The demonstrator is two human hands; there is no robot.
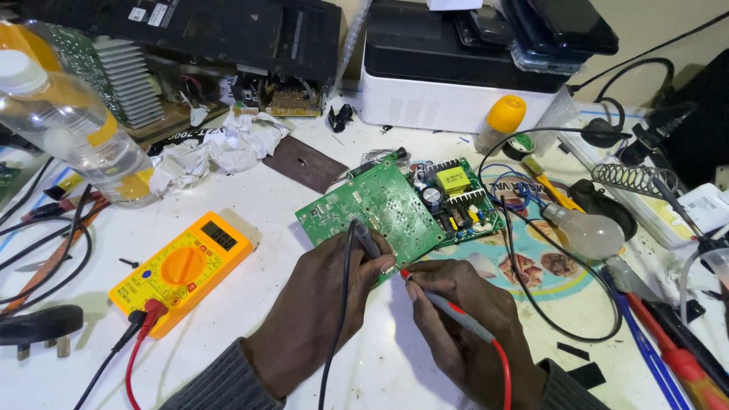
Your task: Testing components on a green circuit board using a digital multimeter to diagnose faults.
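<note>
Here I take the green circuit board (380, 205) as my landmark; it lies tilted on the white table (250, 190), its long axis running from lower left up to upper right, just beyond both hands. Behind it, at the far edge of the table, stands a white-and-black box (448, 99), and well to its left a clear plastic bottle (72, 125) lies tipped. Left of the board and nearer me sits the yellow meter (182, 267), its red and black leads plugged in at its lower corner. To the board's right lies a light bulb (586, 232) and, further up, a small bottle with an orange cap (501, 121).

My left hand (326, 304) is closed around the black probe (366, 239), whose tip rests on the board's near edge. My right hand (463, 326) pinches the red probe (448, 304) like a pen, its tip touching the board's lower corner, just beside the black one. Both hands sit at the board's near side, the left one slightly further up its edge. I judge that any next contact point lies up and away from the hands, along the board's length.
</note>
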